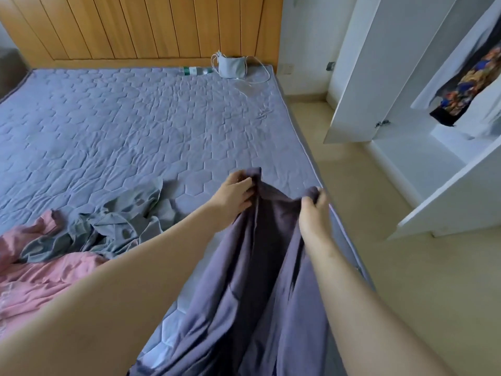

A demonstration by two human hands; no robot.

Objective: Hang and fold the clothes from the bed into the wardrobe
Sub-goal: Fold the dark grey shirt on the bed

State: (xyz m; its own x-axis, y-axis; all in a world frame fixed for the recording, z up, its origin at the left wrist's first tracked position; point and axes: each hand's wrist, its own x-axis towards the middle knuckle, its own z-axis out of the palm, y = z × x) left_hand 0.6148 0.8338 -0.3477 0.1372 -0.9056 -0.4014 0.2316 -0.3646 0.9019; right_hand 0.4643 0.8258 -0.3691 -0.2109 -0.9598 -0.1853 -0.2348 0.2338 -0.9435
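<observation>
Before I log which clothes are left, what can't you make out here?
Head view only:
- Purple garment: type unclear, bunched; lower part cut off by the bottom edge.
- Pink garment: cut off by the left edge.
- Wardrobe interior: mostly outside the right edge.
- Bottle label: too small.

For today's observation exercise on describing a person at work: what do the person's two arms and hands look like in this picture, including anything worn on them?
Both arms are bare along all that shows, with no sleeve in view. The left hand and the right hand wear no gloves, and no watch, bracelet or ring shows. The fingernails look short and unpainted.
</observation>
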